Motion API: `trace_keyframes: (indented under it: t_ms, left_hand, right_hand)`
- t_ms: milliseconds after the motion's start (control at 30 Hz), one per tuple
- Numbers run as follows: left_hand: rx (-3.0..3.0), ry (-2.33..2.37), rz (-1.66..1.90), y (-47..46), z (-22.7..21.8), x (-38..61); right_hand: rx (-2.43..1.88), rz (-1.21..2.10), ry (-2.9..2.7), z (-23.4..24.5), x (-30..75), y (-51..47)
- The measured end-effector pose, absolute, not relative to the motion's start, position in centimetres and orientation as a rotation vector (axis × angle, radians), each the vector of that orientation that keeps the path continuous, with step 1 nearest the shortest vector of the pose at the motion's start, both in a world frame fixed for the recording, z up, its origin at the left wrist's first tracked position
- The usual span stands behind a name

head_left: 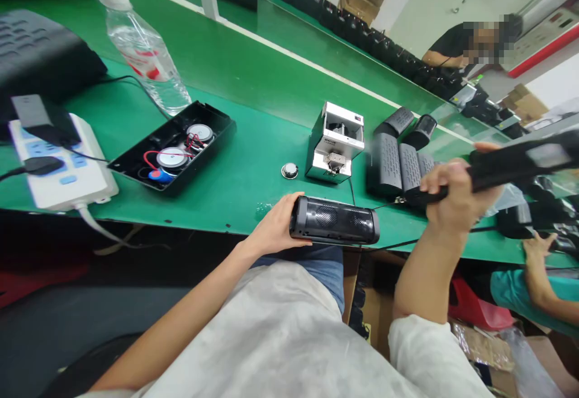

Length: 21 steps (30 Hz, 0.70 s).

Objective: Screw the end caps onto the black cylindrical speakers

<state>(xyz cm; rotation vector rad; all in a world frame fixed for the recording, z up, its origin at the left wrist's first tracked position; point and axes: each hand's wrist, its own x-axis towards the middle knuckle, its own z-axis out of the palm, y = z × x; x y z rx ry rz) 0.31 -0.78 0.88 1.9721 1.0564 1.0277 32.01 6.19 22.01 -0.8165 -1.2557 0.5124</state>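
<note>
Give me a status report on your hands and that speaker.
Left hand gripping speaker. Right hand holding electric screwdriver. Speaker casings on bench beside right hand.

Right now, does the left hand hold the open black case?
No, the open black case lies on the green workbench, and the left hand holds a bar-shaped speaker.

"Can you read anything from your end?"

"Nothing legible. The screw feeder (335, 145) on the bench (253, 187) has small dark print on its front, too small to make out."

"Anything around it?"

"Left of the feeder, the water bottle (140, 48) has a blurred red label, and the power strip (58, 160) shows no readable marks. Far right of it, the red-trimmed white panel (543, 42) has only tiny, unreadable print."
</note>
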Motion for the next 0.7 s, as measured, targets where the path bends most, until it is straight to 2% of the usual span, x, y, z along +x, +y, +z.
trace_keyframes:
  t_ms: [167, 367, 700]
  left_hand:
    - [1.979, 1.055, 1.009, -0.7, 0.9, 0.2]
    - [1.955, 1.058, 0.989, -0.8, 0.9, 0.1]
    - [1.967, 1.052, 1.006, -0.8, 0.9, 0.3]
  right_hand:
    - [-0.594, 0.273, -1.153, 24.8, 27.5, 7.6]
    - [-0.598, 0.288, -1.281, 22.6, 21.9, 13.2]
    - [-0.750, 0.364, -1.380, 20.3, 21.5, 18.3]
